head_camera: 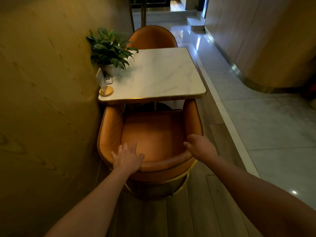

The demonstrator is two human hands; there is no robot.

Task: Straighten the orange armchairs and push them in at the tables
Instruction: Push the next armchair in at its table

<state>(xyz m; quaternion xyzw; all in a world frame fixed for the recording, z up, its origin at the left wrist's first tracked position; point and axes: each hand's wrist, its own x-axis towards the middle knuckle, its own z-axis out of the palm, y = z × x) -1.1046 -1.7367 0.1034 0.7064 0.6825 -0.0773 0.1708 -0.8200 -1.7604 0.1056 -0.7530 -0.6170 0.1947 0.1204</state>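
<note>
An orange armchair with a gold frame stands right in front of me, its arms reaching under the near edge of a white marble table. My left hand lies on the left part of the backrest's top rim with fingers spread. My right hand curls over the right part of that rim, fingers hooked inside. A second orange armchair faces me at the table's far side, tucked against it.
A potted plant, a small sign on a round wooden stand and a white puck sit along the table's left side. A wood-panelled wall runs close on the left. A glossy tiled aisle opens on the right, with steps farther back.
</note>
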